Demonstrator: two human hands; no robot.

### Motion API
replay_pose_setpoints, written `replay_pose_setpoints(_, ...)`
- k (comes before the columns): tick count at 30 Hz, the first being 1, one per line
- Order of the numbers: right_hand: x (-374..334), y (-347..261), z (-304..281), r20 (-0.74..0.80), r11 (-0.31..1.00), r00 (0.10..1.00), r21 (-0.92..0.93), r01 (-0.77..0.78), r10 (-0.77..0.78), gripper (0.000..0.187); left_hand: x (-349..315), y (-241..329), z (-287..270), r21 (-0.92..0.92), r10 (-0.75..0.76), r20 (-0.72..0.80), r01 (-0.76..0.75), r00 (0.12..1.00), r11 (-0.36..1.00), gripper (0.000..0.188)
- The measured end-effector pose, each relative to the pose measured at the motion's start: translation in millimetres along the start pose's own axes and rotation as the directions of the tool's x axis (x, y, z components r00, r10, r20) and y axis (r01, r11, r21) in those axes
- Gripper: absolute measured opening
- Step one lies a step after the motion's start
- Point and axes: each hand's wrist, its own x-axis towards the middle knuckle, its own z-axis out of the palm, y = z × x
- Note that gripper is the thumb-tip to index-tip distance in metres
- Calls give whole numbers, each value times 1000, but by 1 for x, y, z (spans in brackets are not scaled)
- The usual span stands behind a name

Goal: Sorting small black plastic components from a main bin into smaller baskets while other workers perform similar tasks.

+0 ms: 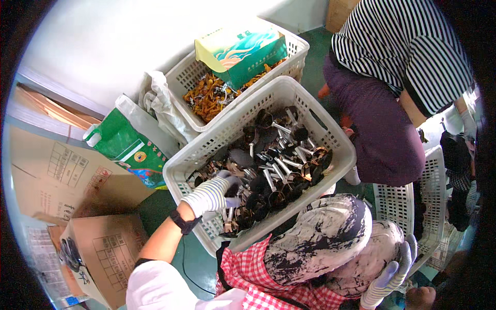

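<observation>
My left hand (209, 195), in a white-and-grey striped glove, reaches into a white plastic basket (184, 150). Its fingers are bent but apart, over the near left of a heap of small parts (261, 170). The heap mixes black rounded pieces, short silver metal tubes and copper-coloured bands; their exact kind is unclear. Nothing shows in that hand's grip, though its fingertips are partly hidden among the parts. Beside my knee at the lower right is my right hand (388, 281), gloved alike. Its fingers are stretched out and spread, with nothing held.
Behind stands another white basket (180, 77) of orange-brown pieces, with a green-and-yellow box (253, 59) on it. A green sack (132, 139) and cardboard boxes (111, 253) are at left. A co-worker in stripes (392, 46) crouches at right near more baskets (395, 199).
</observation>
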Motion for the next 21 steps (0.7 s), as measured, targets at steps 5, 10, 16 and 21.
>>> replay_pose_setpoints(5,-2,18,0,-5,998,999,29,52,-52,46,9,19,12,419,229,272,-329,935,847,52)
replay_pose_setpoints(10,-1,7,-1,-3,999,999,-5,34,-34,43,36,2,43,556,423,361,-556,831,617,43)
replay_pose_setpoints(16,-2,6,3,-44,999,999,40,21,-19,45,64,2,70,470,225,203,-296,953,831,35)
replay_pose_setpoints(21,-3,9,0,-99,994,994,107,-28,39,43,47,27,21,407,285,355,-422,890,810,51)
